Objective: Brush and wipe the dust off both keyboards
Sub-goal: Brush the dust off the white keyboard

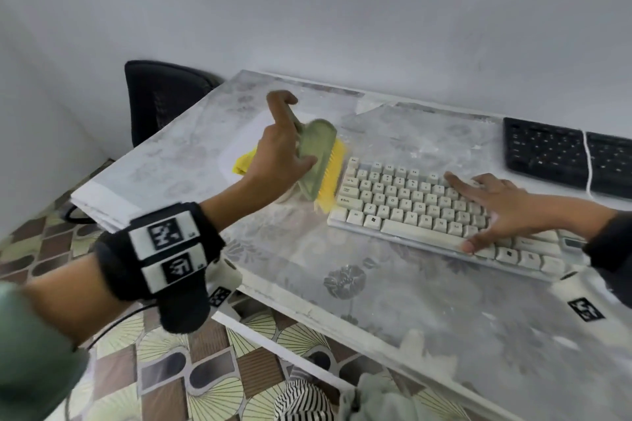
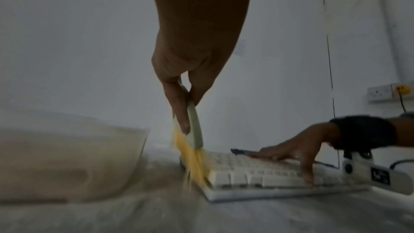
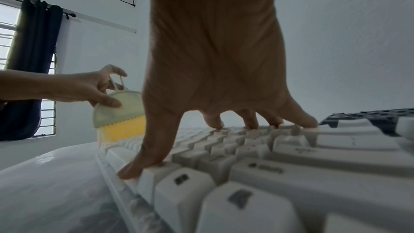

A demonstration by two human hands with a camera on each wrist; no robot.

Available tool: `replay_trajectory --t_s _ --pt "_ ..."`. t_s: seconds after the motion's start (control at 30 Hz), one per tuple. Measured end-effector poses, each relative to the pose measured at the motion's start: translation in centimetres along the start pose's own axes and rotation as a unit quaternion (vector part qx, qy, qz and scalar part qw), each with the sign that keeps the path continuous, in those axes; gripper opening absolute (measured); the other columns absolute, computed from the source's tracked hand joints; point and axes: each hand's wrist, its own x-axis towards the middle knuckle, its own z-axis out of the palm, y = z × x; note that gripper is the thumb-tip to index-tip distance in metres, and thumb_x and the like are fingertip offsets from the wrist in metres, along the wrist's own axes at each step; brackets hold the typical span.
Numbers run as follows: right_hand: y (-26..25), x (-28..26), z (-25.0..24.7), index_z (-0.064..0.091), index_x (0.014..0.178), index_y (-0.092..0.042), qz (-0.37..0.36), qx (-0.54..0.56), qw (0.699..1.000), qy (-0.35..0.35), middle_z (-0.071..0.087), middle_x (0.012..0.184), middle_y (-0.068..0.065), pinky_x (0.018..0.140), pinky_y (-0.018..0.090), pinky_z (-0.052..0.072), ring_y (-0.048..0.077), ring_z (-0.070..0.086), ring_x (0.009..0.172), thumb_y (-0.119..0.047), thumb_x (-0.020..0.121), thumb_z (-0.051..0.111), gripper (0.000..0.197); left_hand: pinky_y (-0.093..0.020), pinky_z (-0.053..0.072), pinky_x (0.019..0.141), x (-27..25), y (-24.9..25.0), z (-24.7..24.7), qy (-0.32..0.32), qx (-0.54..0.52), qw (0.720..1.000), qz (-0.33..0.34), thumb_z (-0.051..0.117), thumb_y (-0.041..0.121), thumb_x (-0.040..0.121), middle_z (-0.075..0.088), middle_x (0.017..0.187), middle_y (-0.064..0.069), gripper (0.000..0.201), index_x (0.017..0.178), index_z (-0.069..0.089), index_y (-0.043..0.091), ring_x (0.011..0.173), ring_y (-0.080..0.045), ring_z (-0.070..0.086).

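L hand grips brush at white keyboard edge; R hand flat on keys.

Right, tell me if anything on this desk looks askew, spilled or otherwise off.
White dust coats the table cover, thickest behind the white keyboard, which lies skewed to the desk edge. The left hand holds the brush at its left end; the right hand presses on its keys. Nothing looks broken.

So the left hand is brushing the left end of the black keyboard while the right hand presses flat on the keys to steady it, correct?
Not quite: it is the white keyboard, not the black keyboard, which lies untouched farther right. The head view shows the left hand holding the brush at the white keyboard's left end while the right hand presses flat on its keys.
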Motion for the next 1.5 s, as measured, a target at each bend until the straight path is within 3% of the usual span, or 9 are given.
replay_trajectory --t_s 0.3,0.37,0.47,0.6,0.77,0.97,1.07,1.27,1.5 --pt "0.1 0.0 0.0 -0.039 0.114 -0.053 0.0 0.002 1.0 -0.002 -0.005 0.153 0.009 0.113 0.056 0.01 0.032 0.002 0.142 -0.102 0.009 0.031 0.135 -0.029 0.044 0.045 -3.4 -0.2 -0.7 -0.076 -0.012 0.997 -0.013 0.071 -0.011 0.071 0.041 0.081 0.005 0.069 0.107 0.018 0.015 0.057 -0.019 0.055" --pt "0.2 0.1 0.1 -0.039 0.113 -0.054 -0.001 0.002 1.0 -0.003 -0.006 0.154 0.009 0.113 0.057 0.011 0.032 0.001 0.142 -0.102 0.009 0.031 0.134 -0.025 0.045 0.049 -3.4 -0.6 -1.3 -0.053 -0.009 0.999 -0.008 0.072 -0.008 0.072 0.045 0.081 0.004 0.07 0.109 0.018 0.017 0.051 -0.009 0.053" --pt "0.0 0.1 -0.1 -0.038 0.113 -0.053 0.0 0.002 1.0 -0.003 -0.008 0.154 0.009 0.113 0.058 0.01 0.032 -0.001 0.142 -0.102 0.008 0.031 0.135 -0.037 0.051 0.061 -2.1 -0.6 -0.8 0.015 -0.021 1.0 -0.001 0.072 -0.008 0.073 0.04 0.087 0.013 0.07 0.109 0.018 0.018 0.068 -0.026 0.058" --pt "-0.2 -0.2 0.0 -0.037 0.117 -0.051 -0.002 0.001 1.0 -0.005 -0.008 0.154 0.01 0.113 0.058 0.01 0.033 0.0 0.142 -0.102 0.006 0.029 0.139 -0.02 0.042 0.046 -1.3 -0.3 0.6 -0.011 -0.033 0.999 -0.026 0.069 -0.01 0.074 0.041 0.08 0.006 0.067 0.108 0.017 0.015 0.045 -0.001 0.048" --pt "-0.2 -0.3 0.0 -0.035 0.122 -0.049 -0.004 0.005 1.0 0.0 -0.007 0.154 0.01 0.112 0.059 0.01 0.034 0.001 0.142 -0.102 0.006 0.029 0.142 -0.032 0.045 0.046 -3.0 0.1 0.2 -0.064 -0.038 0.997 -0.025 0.069 -0.01 0.074 0.041 0.081 0.001 0.068 0.108 0.016 0.016 0.04 -0.002 0.05" --pt "-0.2 -0.3 -0.2 -0.034 0.126 -0.046 0.0 0.004 1.0 -0.004 -0.008 0.154 0.01 0.112 0.058 0.01 0.034 0.001 0.142 -0.101 0.005 0.031 0.147 -0.048 0.053 0.048 -3.3 -0.7 -2.4 -0.043 -0.05 0.997 -0.034 0.075 -0.008 0.072 0.044 0.087 0.003 0.072 0.108 0.018 0.017 0.061 -0.043 0.058" --pt "-0.3 -0.5 -0.3 -0.035 0.12 -0.048 0.0 0.005 1.0 -0.008 -0.009 0.154 0.01 0.112 0.058 0.009 0.034 0.0 0.142 -0.101 0.005 0.031 0.143 -0.055 0.052 0.058 -1.5 -0.5 -1.7 0.016 -0.048 0.999 -0.004 0.074 -0.009 0.072 0.037 0.09 0.014 0.07 0.109 0.019 0.015 0.078 -0.042 0.058" --pt "-0.2 -0.4 -0.2 -0.034 0.122 -0.049 -0.003 0.012 1.0 -0.005 -0.009 0.154 0.01 0.113 0.057 0.008 0.033 -0.001 0.142 -0.101 0.006 0.032 0.143 -0.023 0.046 0.048 -0.5 -0.9 0.3 -0.035 -0.048 0.998 -0.032 0.073 -0.007 0.074 0.043 0.08 0.003 0.071 0.109 0.017 0.016 0.05 -0.014 0.048" --pt "0.0 -0.3 -0.1 -0.034 0.121 -0.05 -0.001 0.012 1.0 0.001 -0.01 0.154 0.009 0.113 0.056 0.007 0.034 0.0 0.142 -0.1 0.01 0.035 0.139 -0.052 0.052 0.053 -2.0 -0.3 -1.8 -0.117 -0.032 0.992 -0.042 0.079 -0.003 0.071 0.049 0.086 0.0 0.074 0.109 0.018 0.018 0.052 -0.032 0.054"
